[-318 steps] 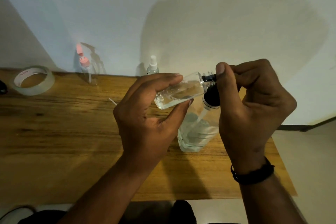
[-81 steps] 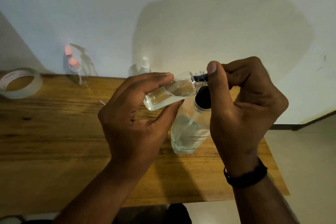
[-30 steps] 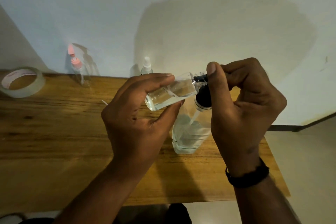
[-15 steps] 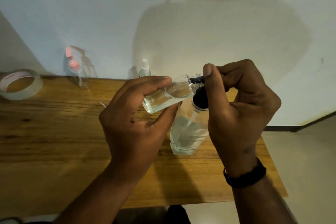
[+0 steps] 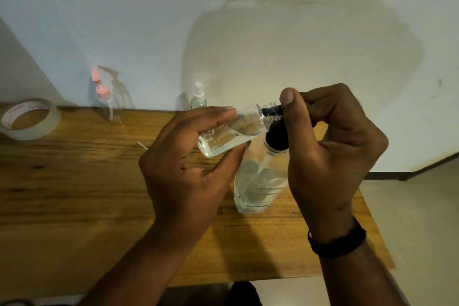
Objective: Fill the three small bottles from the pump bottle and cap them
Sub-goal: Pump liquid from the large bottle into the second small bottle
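Left hand [image 5: 188, 174] grips a small clear bottle [image 5: 231, 135], tilted nearly flat over the worktop [image 5: 74, 181], liquid pooled inside. Right hand [image 5: 330, 156] curls its fingers [image 5: 288, 107] over the black pump head [image 5: 277, 138], spout in the bottle's mouth. The pump bottle [image 5: 258, 189] stands below. Far back: a pink-capped bottle [image 5: 109, 104], a white-capped spray bottle [image 5: 198, 99], a tape roll [image 5: 28, 119].

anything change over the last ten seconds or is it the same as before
Almost nothing. The left hand still holds the small bottle tilted at the pump bottle nozzle, and the right hand still grips the pump head. Only the camera shifted slightly.
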Available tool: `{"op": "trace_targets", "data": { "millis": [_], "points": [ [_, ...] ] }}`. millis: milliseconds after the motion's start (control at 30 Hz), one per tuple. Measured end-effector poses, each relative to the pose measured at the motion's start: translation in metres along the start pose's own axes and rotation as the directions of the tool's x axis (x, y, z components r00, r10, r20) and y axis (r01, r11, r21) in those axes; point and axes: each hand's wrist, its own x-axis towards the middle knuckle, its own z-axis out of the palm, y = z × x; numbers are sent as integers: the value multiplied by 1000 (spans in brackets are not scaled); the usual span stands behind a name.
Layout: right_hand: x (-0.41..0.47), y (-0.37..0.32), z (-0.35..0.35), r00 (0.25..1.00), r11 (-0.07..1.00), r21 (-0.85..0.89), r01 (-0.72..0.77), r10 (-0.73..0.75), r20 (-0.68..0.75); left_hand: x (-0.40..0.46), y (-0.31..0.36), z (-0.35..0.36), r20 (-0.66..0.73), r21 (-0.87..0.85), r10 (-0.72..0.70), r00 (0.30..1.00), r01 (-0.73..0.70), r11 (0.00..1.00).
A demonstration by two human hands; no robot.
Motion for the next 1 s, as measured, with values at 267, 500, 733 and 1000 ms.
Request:
{"op": "trace_targets", "data": {
  "millis": [267, 500, 733, 1000],
  "points": [
    [-5, -2, 5, 1000, 999, 39, 7, -7, -20, 0, -1, 1, -15, 4, -13, 1000, 13, 1000],
    [-1, -5, 3, 999, 999, -18, 48, -48, -10, 0, -1, 1, -23, -27, -20, 1000, 19, 999],
    [-4, -2, 4, 999, 999, -5, 37, -37, -33, -1, -1, 1, -28, -38, -105, 994, 104, 994],
    [-1, -3, 2, 1000, 999, -31, 24, -24, -13, 0, 0, 2, -34, -36, -83, 996, 82, 996]
  ]
}}
